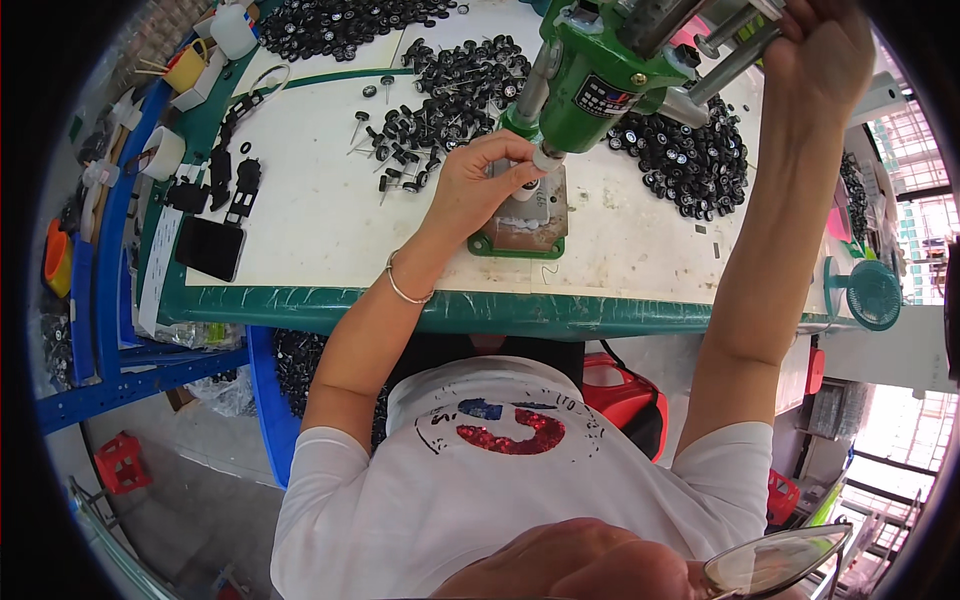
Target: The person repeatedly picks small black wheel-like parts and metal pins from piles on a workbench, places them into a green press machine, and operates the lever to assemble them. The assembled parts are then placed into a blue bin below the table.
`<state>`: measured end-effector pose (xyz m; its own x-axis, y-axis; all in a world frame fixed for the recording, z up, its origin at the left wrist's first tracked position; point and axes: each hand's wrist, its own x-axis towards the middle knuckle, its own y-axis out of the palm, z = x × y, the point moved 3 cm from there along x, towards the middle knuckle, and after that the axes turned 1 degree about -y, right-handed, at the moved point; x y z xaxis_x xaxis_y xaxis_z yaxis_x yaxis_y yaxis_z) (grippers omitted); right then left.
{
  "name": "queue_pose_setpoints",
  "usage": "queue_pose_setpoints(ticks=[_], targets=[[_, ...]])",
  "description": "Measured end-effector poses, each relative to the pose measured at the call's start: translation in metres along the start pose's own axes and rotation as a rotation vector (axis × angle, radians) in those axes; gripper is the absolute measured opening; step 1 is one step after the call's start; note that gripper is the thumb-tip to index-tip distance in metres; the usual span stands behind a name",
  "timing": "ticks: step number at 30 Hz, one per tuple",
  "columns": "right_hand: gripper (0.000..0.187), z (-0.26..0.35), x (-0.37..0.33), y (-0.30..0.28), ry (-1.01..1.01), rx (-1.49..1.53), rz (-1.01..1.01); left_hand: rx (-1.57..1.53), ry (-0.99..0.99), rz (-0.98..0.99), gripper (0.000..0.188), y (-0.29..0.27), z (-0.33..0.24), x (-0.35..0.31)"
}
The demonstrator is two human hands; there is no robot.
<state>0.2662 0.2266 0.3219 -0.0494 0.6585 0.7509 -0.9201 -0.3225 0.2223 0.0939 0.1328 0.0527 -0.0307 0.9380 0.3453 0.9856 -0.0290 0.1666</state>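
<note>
My left hand (475, 185) is closed in a pinch at the foot of a green hand press (590, 85). Its fingertips hold a small black wheel (531, 184), mostly hidden by the fingers, just below the press's pale ram tip (547, 157). Under them is the press's metal base plate (540, 222). My right hand (822, 60) is raised at the upper right, fingers wrapped round the press's lever (738, 68). Left of the press lies a pile of small black wheels with thin metal pins (430, 120). To its right is a heap of black wheels without visible pins (690, 165).
Another heap of black wheels (340, 25) lies at the table's far left. A dark phone (210, 248) and black strap-like parts (240, 190) rest on the left. A green fan (872, 295) stands at the right edge. Below the table is a blue bin (268, 400).
</note>
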Motion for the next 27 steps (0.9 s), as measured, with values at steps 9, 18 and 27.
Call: queue_pose_setpoints(ticks=[9,18,27], targets=[[0.028,0.001,-0.003,-0.005,-0.041,0.035,0.071,0.064,0.034,0.001,0.009,0.0,-0.002,-0.001],[0.027,0.023,-0.02,-0.016,-0.044,0.001,0.167,0.082,0.021,-0.004,0.009,-0.001,-0.003,-0.001],[0.043,0.048,-0.08,0.017,-0.345,-0.062,-0.078,0.11,0.014,0.022,0.017,-0.002,-0.003,-0.004]])
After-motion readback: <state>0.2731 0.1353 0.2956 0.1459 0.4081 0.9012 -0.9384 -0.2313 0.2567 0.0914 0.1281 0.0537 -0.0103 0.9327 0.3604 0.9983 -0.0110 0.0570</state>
